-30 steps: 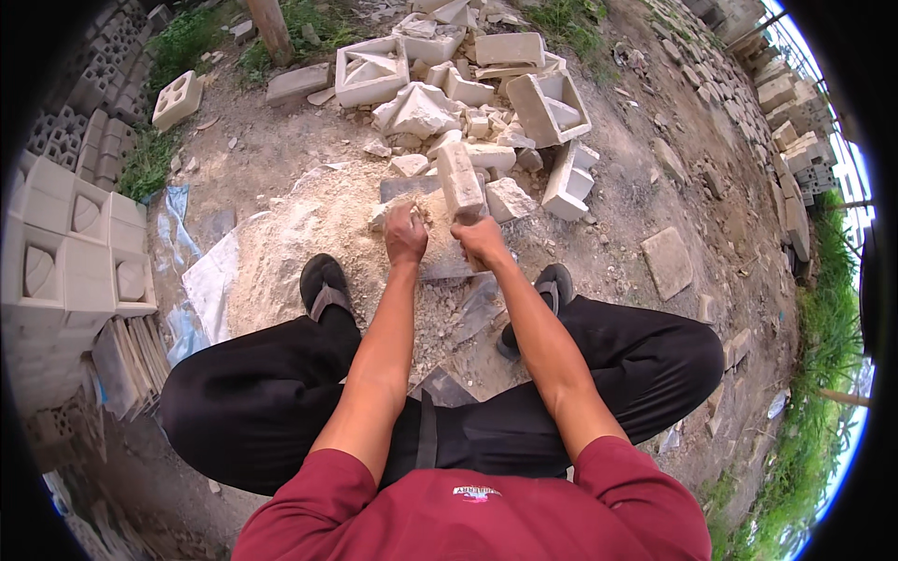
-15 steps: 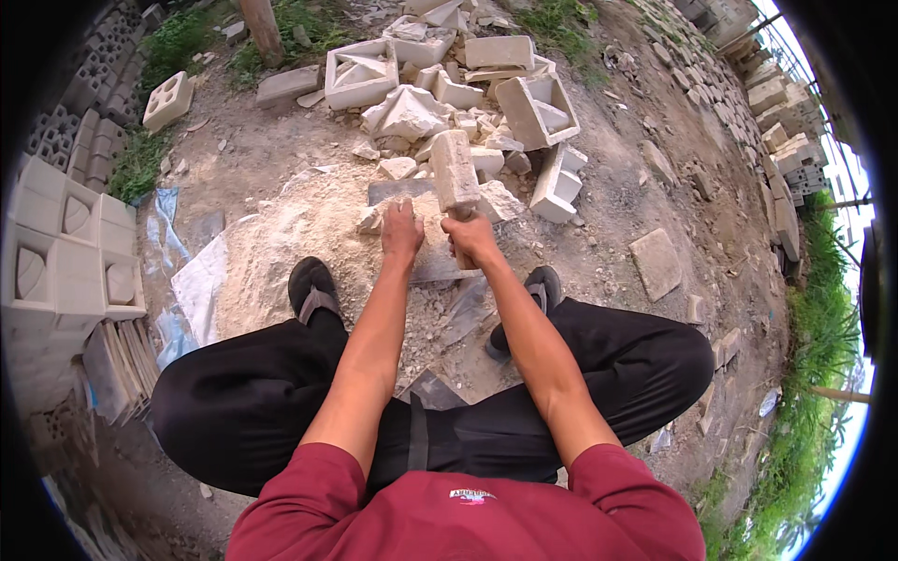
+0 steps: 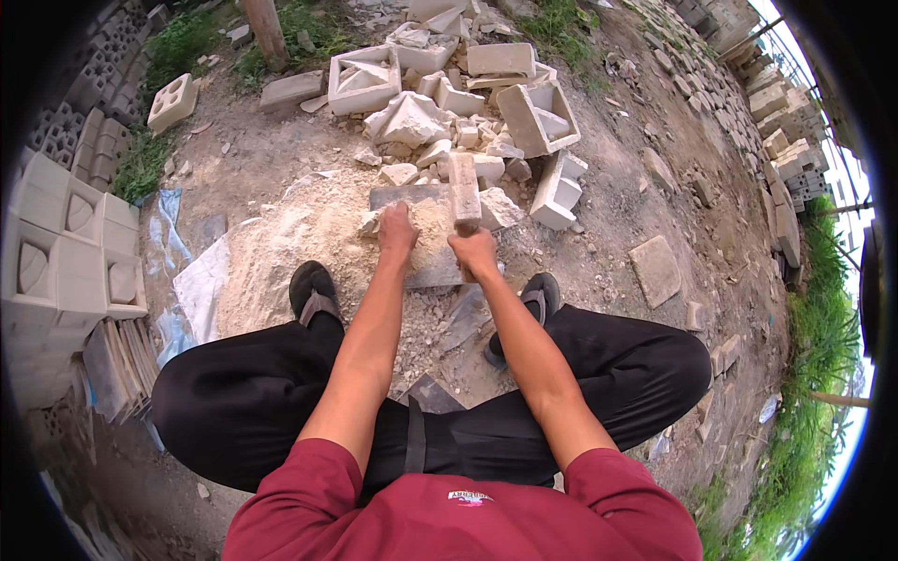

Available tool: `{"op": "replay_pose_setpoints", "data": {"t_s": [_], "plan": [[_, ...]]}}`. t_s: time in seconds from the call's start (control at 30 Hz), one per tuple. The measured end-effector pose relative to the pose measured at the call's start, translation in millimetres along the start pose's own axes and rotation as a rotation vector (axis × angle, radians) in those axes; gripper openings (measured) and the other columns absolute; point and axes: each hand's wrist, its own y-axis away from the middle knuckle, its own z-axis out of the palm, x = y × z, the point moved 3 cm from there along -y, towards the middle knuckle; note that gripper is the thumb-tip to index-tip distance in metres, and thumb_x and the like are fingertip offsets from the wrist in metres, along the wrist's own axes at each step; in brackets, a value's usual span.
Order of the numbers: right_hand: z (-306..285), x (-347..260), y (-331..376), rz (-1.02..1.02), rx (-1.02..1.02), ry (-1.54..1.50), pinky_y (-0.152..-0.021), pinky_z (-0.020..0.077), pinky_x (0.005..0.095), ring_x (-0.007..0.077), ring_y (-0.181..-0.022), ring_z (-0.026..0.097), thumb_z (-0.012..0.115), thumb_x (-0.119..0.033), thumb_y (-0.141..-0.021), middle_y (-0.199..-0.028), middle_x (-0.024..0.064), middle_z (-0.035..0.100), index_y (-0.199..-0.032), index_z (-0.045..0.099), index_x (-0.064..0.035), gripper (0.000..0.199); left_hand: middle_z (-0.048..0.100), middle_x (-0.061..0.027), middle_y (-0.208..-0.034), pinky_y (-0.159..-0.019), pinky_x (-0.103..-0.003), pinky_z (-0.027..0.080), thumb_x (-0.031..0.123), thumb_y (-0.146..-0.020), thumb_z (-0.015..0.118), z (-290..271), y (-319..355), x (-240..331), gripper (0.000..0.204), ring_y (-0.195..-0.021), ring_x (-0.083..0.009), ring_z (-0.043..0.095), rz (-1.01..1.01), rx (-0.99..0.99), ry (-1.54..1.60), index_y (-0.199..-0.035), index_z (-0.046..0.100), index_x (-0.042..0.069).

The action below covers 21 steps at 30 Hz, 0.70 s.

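Observation:
My right hand (image 3: 475, 254) is closed round the handle of a mallet (image 3: 464, 192), whose long, dusty, pale brown head points away from me. My left hand (image 3: 398, 230) grips a rough pale chunk of broken block (image 3: 370, 223), mostly hidden by the fingers. Both hands are over a flat grey slab (image 3: 440, 271) dusted with crushed material. Left of the slab spreads a heap of pale crumbled powder (image 3: 281, 243). The mallet head is to the right of my left hand, apart from it.
Beyond the slab rises a pile of broken hollow blocks (image 3: 407, 122). Stacked pale blocks (image 3: 79, 248) and leaning thin boards (image 3: 122, 365) line the left. A flat stone (image 3: 656, 271) lies on the ground at right. My sandalled feet (image 3: 313, 292) flank the slab.
The mallet in my right hand has shifted slightly right and nearer to me. My left hand stays at the chunk with little movement.

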Motion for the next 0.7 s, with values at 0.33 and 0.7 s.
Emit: {"op": "replay_pose_setpoints", "data": {"t_s": [0.33, 0.7], "plan": [[67, 10, 43, -0.053, -0.188, 0.096, -0.06, 0.0548, 0.0384, 0.0312, -0.065, 0.069, 0.066, -0.025, -0.07, -0.07, 0.0197, 0.068, -0.077, 0.066, 0.0081, 0.034, 0.067, -0.0236, -0.093, -0.079, -0.042, 0.051, 0.01, -0.081, 0.063, -33, -3, -15, 0.026, -0.088, -0.0358, 0.066, -0.235, 0.406, 0.464, -0.105, 0.062, -0.001], [14, -22, 21, -0.023, -0.233, -0.1, -0.044, 0.0483, 0.0337, 0.0166, -0.046, 0.057, 0.07, -0.019, -0.07, -0.058, 0.0065, 0.059, -0.067, 0.063, 0.002, 0.022, 0.064, -0.0102, -0.087, -0.059, -0.027, 0.053, 0.006, -0.084, 0.064, -52, -28, -57, 0.032, -0.07, -0.0163, 0.062, -0.592, 0.4, 1.463, -0.111, 0.05, 0.0]]}}
